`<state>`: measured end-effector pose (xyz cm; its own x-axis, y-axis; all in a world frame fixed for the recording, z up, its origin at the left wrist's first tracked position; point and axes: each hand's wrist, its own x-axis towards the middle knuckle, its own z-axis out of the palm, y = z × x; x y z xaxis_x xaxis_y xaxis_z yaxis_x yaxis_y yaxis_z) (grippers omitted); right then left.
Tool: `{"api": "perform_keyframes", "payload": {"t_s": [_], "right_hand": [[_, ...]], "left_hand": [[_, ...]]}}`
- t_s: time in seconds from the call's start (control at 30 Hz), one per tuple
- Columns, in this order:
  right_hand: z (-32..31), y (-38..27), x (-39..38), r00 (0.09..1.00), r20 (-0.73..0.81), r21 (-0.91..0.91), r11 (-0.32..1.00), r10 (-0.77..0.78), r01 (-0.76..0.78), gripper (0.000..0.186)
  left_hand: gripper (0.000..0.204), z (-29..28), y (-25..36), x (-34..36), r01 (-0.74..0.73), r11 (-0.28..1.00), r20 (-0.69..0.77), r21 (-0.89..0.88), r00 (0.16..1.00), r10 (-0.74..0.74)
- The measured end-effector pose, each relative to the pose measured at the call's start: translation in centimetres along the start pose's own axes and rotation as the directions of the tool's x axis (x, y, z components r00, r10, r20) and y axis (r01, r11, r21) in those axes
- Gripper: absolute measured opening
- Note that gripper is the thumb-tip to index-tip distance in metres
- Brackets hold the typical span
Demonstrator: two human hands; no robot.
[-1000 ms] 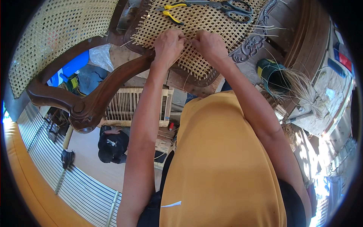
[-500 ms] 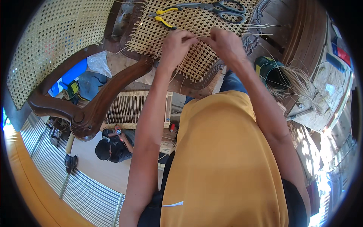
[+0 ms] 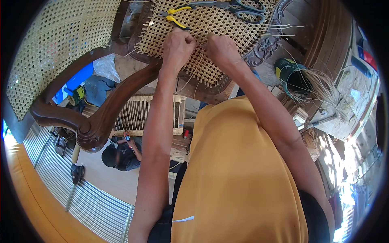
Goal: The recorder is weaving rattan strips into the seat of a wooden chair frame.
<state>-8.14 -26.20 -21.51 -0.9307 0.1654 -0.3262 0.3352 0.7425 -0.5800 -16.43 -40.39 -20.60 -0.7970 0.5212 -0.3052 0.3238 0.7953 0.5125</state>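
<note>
Our left hand [image 3: 177, 44] and right hand [image 3: 223, 49] are curled closed over the woven cane panel [image 3: 208, 73], bordered by the carved wooden frame [image 3: 265, 52] ahead of us; we cannot tell whether a strand is pinched between the fingertips. A hard, uneven tug could snap a strand or skew the weave, we judge. The yellow-handled pliers [image 3: 180, 9] and scissors [image 3: 231, 5] (lying loose on the mesh) could slide into our knuckles if the panel tips.

No lettering, number or sign is legible in this workshop scene: a small pale mark [image 3: 124, 152] on a co-worker's dark shirt [image 3: 129, 160] and a yellow patch [image 3: 278, 72] on a green bucket's outer wall [image 3: 285, 67] are too small to make out.
</note>
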Motion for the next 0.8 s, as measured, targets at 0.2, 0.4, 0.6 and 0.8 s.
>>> {"api": "perform_keyframes", "payload": {"t_s": [0.2,0.4,0.6,0.8], "right_hand": [[0.1,0.8,0.0,0.997,0.022,0.114,0.991,0.073,-0.075,0.029],[-5.4,2.1,-1.1,0.997,0.005,-0.086,0.994,0.075,-0.075,0.035],[-5.6,4.7,-1.9,0.996,-0.062,-0.029,0.997,0.067,-0.068,0.038],[-2.2,2.6,-1.7,0.995,0.075,-0.017,0.997,0.073,-0.072,0.023]], "left_hand": [[0.011,0.9,0.5,-0.9,-0.155,0.987,-0.126,-0.033,0.981,0.149],[0.023,2.6,2.8,-2.2,-0.058,0.964,-0.199,0.260,0.974,0.112],[0.017,2.9,3.5,-1.1,-0.289,0.955,-0.161,-0.070,0.948,0.275],[0.014,1.4,2.2,-0.7,0.030,0.959,-0.059,-0.281,0.997,-0.049]]}}
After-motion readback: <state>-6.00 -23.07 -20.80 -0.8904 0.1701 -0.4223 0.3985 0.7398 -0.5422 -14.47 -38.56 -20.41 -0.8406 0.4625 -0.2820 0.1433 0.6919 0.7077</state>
